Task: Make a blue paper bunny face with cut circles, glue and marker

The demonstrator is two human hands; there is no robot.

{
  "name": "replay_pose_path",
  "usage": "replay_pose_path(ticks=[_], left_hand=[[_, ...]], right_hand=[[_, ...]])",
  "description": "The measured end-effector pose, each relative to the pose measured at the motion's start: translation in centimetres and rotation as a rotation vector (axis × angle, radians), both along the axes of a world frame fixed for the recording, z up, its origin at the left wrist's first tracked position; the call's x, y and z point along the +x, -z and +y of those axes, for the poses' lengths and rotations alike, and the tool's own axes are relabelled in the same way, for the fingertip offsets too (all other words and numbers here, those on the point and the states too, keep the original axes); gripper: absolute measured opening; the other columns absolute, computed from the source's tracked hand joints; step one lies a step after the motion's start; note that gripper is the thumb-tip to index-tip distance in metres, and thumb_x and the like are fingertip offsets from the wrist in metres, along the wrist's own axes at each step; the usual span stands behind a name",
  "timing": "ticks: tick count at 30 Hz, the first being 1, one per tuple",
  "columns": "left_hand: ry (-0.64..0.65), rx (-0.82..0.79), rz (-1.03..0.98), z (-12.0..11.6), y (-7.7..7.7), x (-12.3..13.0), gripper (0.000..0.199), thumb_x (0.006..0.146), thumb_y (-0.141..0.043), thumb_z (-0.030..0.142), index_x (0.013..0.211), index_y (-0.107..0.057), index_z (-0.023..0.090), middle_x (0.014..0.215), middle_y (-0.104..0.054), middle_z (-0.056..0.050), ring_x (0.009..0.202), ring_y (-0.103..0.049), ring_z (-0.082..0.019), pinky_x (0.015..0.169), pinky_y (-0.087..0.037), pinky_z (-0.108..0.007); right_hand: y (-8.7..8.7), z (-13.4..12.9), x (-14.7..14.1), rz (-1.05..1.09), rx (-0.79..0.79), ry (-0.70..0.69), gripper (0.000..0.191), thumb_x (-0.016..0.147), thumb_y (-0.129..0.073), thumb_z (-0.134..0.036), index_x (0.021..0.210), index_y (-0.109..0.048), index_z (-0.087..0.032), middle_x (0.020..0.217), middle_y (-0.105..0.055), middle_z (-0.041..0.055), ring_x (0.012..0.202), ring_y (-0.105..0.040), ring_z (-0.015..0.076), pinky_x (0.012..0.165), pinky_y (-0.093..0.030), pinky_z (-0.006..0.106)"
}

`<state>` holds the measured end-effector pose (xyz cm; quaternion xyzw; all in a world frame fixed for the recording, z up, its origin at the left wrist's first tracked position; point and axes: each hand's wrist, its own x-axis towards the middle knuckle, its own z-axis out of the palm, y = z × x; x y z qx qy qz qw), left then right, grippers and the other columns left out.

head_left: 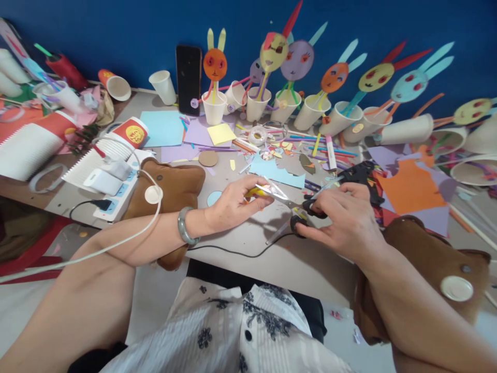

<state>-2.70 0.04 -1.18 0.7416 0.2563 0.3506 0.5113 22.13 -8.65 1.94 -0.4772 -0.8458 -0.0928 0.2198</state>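
My right hand (349, 217) has its thumb and fingers in the black handles of a pair of scissors (289, 203). The scissors' blades are spread and point left, toward my left hand. A small yellow paper piece (254, 192) is pinched between the thumb and fingers of my left hand (231, 204), and the blade tips are right at it. Whether the blades touch the paper I cannot tell. Beneath the hands lie a light blue paper disc (214, 198) and a torn-edged light blue sheet (277, 171).
Paper cups with rabbit-faced figures (215, 65) line the blue wall. A phone (189, 80) stands upright among them. A black glue gun (359, 178) lies right, near orange paper (407, 186). A power strip (116, 194) sits left, its white cable crossing my left forearm. Brown cushions (166, 189) flank the desk.
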Motion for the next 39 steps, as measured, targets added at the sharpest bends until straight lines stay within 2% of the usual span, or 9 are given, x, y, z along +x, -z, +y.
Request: replay_pose_path(ticks=[5,9,12,15,18,22,26,32,39], left_hand=[[-0.003,0.011,0.001,-0.1,-0.4,0.0,0.018,0.093,-0.064,0.035,0.096,-0.064,0.018,0.089,-0.067,-0.002,0.084,-0.061,-0.013,0.077,-0.049,-0.025],[-0.013,-0.045,0.024,0.1,-0.6,0.1,0.024,0.091,-0.066,0.042,0.091,-0.061,0.018,0.086,-0.066,-0.001,0.077,-0.060,-0.012,0.071,-0.048,-0.024],[-0.026,-0.093,0.024,0.3,-0.4,0.2,0.026,0.091,-0.066,0.043,0.094,-0.061,0.018,0.084,-0.065,-0.001,0.078,-0.061,-0.013,0.072,-0.049,-0.025],[-0.065,-0.081,0.046,0.5,0.2,0.2,0.020,0.090,-0.066,0.037,0.094,-0.059,0.019,0.082,-0.066,0.000,0.079,-0.063,-0.013,0.074,-0.051,-0.026],[-0.059,0.072,0.081,0.2,0.6,-0.1,0.019,0.090,-0.063,0.029,0.106,-0.061,0.019,0.096,-0.072,-0.003,0.079,-0.065,-0.013,0.074,-0.053,-0.027],[0.047,0.420,0.285,-0.5,0.5,-0.5,0.054,0.090,-0.055,0.018,0.143,-0.053,0.021,0.124,-0.073,-0.009,0.101,-0.069,-0.019,0.088,-0.056,-0.032],[0.098,0.596,0.543,-0.8,0.4,-0.6,0.071,0.090,-0.049,0.013,0.160,-0.039,0.022,0.112,-0.076,-0.009,0.100,-0.070,-0.021,0.085,-0.057,-0.034],[0.107,0.602,0.750,-0.7,-0.2,-0.5,0.078,0.090,-0.047,0.014,0.165,-0.028,0.018,0.113,-0.074,-0.010,0.100,-0.070,-0.023,0.086,-0.058,-0.035],[0.107,0.504,0.799,-0.3,-0.8,-0.4,0.081,0.088,-0.045,0.018,0.166,-0.023,0.012,0.112,-0.074,-0.015,0.098,-0.070,-0.027,0.084,-0.056,-0.039]], right_hand=[[0.2,-0.1,0.2,-0.002,0.000,0.015,0.039,0.097,-0.067,-0.043,0.074,-0.042,-0.025,0.062,-0.051,-0.0048,0.057,-0.048,0.0151,0.080,-0.037,0.041],[0.5,-0.1,0.3,0.018,0.029,0.041,0.038,0.098,-0.066,-0.038,0.072,-0.041,-0.025,0.061,-0.050,-0.0047,0.056,-0.047,0.0156,0.080,-0.037,0.042],[0.7,0.0,0.4,0.033,0.092,0.103,0.035,0.097,-0.067,-0.036,0.074,-0.042,-0.025,0.062,-0.053,-0.0038,0.057,-0.050,0.0165,0.080,-0.036,0.042],[0.9,0.2,0.5,0.001,0.117,0.190,0.032,0.096,-0.067,-0.039,0.078,-0.045,-0.025,0.067,-0.059,-0.0015,0.060,-0.052,0.0179,0.081,-0.035,0.043],[1.1,0.2,0.4,-0.063,0.087,0.238,0.029,0.093,-0.067,-0.044,0.081,-0.050,-0.024,0.073,-0.063,0.0019,0.065,-0.056,0.0207,0.082,-0.034,0.043],[1.4,0.0,0.3,-0.123,0.036,0.268,0.032,0.092,-0.065,-0.051,0.081,-0.055,-0.023,0.075,-0.062,0.0047,0.070,-0.058,0.0238,0.080,-0.034,0.042],[1.5,-0.2,-0.1,-0.167,0.083,0.291,0.034,0.092,-0.064,-0.053,0.079,-0.055,-0.022,0.073,-0.062,0.0047,0.070,-0.059,0.0244,0.083,-0.036,0.043],[1.7,-0.1,-0.2,-0.164,0.101,0.314,0.036,0.090,-0.067,-0.054,0.076,-0.056,-0.023,0.072,-0.062,0.0042,0.072,-0.060,0.0244,0.085,-0.036,0.044],[2.1,0.1,-0.2,-0.118,0.134,0.302,0.034,0.087,-0.071,-0.052,0.076,-0.056,-0.024,0.072,-0.061,0.0040,0.071,-0.057,0.0238,0.083,-0.036,0.045]])
